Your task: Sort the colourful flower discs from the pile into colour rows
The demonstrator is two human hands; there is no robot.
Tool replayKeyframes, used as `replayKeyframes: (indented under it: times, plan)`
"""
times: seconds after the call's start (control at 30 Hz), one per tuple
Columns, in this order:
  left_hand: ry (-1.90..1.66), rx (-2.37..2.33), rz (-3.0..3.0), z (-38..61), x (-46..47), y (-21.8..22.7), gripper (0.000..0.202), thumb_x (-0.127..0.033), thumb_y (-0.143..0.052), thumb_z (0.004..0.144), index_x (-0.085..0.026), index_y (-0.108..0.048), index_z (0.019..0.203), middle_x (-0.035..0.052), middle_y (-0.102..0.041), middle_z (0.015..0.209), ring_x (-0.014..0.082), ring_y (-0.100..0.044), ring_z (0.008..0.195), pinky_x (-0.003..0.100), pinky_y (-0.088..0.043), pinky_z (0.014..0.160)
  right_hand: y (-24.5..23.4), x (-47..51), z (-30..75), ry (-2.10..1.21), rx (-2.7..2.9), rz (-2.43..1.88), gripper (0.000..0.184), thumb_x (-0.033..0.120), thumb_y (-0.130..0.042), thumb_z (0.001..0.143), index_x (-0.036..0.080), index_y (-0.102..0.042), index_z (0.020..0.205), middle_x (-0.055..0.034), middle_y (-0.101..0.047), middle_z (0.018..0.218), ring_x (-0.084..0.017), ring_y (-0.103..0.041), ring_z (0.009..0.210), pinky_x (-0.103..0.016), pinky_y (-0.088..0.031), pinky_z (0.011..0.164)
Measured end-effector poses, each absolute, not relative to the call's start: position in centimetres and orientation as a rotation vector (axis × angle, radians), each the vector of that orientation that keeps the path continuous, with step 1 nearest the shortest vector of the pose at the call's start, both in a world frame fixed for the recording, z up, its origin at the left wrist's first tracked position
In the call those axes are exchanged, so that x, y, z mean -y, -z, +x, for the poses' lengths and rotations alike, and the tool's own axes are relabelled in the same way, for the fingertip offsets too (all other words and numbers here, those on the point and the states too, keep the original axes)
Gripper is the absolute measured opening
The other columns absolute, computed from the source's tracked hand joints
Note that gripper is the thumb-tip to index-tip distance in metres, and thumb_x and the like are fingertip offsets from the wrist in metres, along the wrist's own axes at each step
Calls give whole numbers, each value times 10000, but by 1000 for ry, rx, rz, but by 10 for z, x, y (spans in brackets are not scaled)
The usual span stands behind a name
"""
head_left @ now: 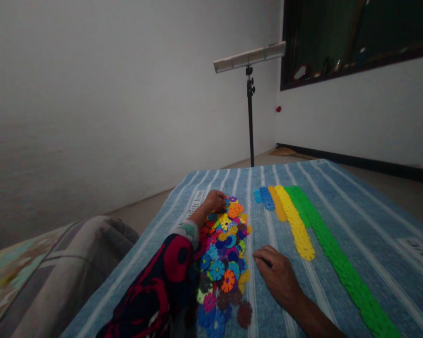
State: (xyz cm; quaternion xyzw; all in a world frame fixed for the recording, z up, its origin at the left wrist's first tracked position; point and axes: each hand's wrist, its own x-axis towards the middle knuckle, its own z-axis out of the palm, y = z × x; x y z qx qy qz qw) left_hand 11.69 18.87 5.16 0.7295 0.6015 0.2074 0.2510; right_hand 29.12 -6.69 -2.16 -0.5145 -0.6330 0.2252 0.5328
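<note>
A long heap of colourful flower-shaped plastic discs (pixel 217 271) lies on the striped cloth. My left hand (pixel 215 201) is at the heap's far end, its fingers pressed together among the discs; whatever is between them is too small to make out. My right hand (pixel 277 272) rests on the cloth to the right of the heap, fingers curled in and nothing visible in them. Beyond it lie overlapping rows of discs sorted by colour: a long green row (pixel 338 256), a yellow row (pixel 296 225), a short orange row (pixel 278 204), a blue row (pixel 267 198) and a small light blue group (pixel 257 196).
The blue striped cloth (pixel 155 267) covers the table. Behind it stands a black pole (pixel 250 122) topped by a flat panel (pixel 250 57). A grey draped cover (pixel 81 263) is at the left. A dark-framed window (pixel 356 42) is at the upper right.
</note>
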Motion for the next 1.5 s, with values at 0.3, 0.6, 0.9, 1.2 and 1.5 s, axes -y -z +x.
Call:
replayKeyframes:
  times: [0.3, 0.6, 0.9, 1.2, 1.5]
  plan:
    - [-572, -1428, 2139, 223, -171, -29, 267, -14, -621, 669, -129, -776, 853, 55, -751, 782, 165, -675, 729, 254, -518, 713, 16, 67, 291, -534, 1535, -1239, 247, 146, -496, 845, 196, -733, 796, -45, -683, 781, -170, -660, 764, -257, -491, 719]
    - [-611, -1447, 2260, 247, -181, -22, 279, -38, -621, 716, -154, -794, 902, 136, -769, 989, 245, -690, 981, 328, -484, 917, 13, 67, 291, -553, 1532, -1264, 248, 129, -493, 851, 202, -726, 804, -41, -683, 796, -173, -659, 785, -260, -489, 730]
    - [-678, -1411, 2312, 242, -180, -20, 341, -21, -575, 706, -129, -784, 952, 135, -761, 1017, 229, -684, 982, 319, -489, 918, 14, 67, 291, -546, 1536, -1269, 232, 128, -507, 849, 190, -728, 811, -45, -686, 797, -171, -660, 785, -261, -487, 737]
    - [-697, -1473, 2249, 217, -172, -28, 330, -40, -570, 724, -115, -771, 975, 108, -764, 962, 214, -682, 922, 315, -516, 870, 14, 68, 292, -531, 1542, -1253, 256, 149, -486, 853, 201, -731, 801, -43, -681, 780, -170, -653, 766, -264, -491, 719]
    - [-608, -1602, 2166, 118, -163, -68, 301, -107, -580, 705, -118, -774, 935, 28, -732, 743, 158, -635, 703, 245, -495, 679, 15, 71, 293, -522, 1515, -1231, 253, 219, -500, 858, 218, -742, 786, -41, -696, 761, -176, -661, 749, -270, -508, 703]
